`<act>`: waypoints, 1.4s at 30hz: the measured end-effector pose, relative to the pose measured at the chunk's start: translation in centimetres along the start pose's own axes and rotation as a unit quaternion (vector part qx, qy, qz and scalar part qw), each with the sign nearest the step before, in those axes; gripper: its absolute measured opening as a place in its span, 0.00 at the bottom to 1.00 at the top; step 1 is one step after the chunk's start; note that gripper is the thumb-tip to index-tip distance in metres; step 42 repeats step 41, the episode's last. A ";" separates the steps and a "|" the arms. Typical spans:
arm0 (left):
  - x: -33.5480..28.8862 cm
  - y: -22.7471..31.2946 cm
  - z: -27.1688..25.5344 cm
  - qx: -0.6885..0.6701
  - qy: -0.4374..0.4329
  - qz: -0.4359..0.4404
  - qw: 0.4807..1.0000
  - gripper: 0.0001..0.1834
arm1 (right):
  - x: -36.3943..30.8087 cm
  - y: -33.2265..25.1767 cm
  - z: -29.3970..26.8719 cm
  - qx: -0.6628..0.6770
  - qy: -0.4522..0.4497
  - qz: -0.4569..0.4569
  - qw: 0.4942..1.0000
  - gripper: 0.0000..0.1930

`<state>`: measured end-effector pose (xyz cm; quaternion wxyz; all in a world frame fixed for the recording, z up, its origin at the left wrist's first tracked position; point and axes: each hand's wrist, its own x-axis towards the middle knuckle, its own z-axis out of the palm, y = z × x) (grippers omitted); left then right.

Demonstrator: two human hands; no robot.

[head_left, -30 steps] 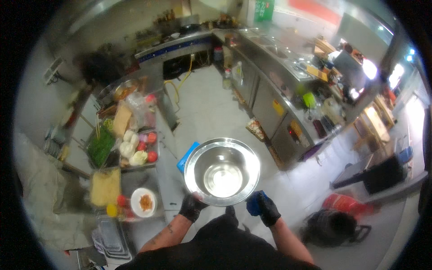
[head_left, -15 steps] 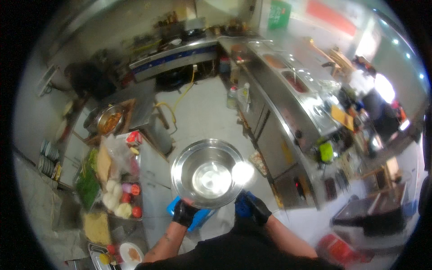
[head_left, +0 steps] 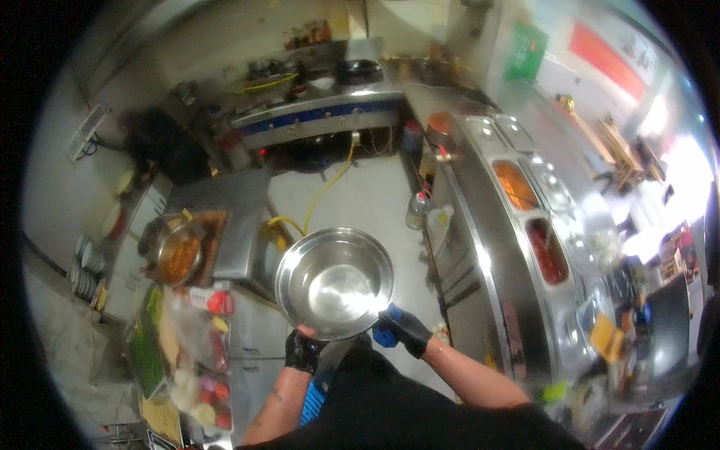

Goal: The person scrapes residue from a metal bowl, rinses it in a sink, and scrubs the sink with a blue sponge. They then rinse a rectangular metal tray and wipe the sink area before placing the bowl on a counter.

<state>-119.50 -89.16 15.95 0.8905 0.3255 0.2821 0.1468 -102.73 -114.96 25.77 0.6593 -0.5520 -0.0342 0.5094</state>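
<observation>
In front of me is a wide, shiny metal basin (head_left: 334, 255), tilted so its bright inside faces up. My left hand (head_left: 304, 351), in a black glove, is closed on the basin's near left rim. My right hand (head_left: 405, 331), also black-gloved, is closed around a crumpled blue cloth-like piece (head_left: 385, 334) at the near right rim. The fingers of that hand are partly hidden, and how firmly it grips the basin does not show. Below my left wrist, a blue ridged object (head_left: 313, 403) shows partly behind my dark clothing.
A counter with food pans (head_left: 541, 251) runs along the right. Vegetables and bags lie on the left worktop (head_left: 247, 330), near a pan of orange food (head_left: 180, 253). A stove (head_left: 322, 120) stands at the back. A yellow hose (head_left: 326, 187) crosses the floor. A dark-clothed person (head_left: 169, 146) bends at far left.
The view has turned right and lifted toward the stove. The basin has shifted slightly left, and my right hand with the blue piece has come up to its rim.
</observation>
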 end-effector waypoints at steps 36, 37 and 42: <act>109.4 45.2 33.6 -0.076 0.060 0.132 0.986 0.10 | 76.5 -53.5 -30.6 0.199 -0.018 -0.051 0.978 0.07; 112.5 46.0 34.1 -0.067 0.057 0.152 0.984 0.10 | 77.9 -54.3 -31.2 0.184 0.034 -0.053 0.981 0.07; 123.6 49.5 36.0 -0.021 0.018 0.136 0.990 0.14 | 83.0 -56.6 -34.0 0.196 0.115 -0.045 0.973 0.10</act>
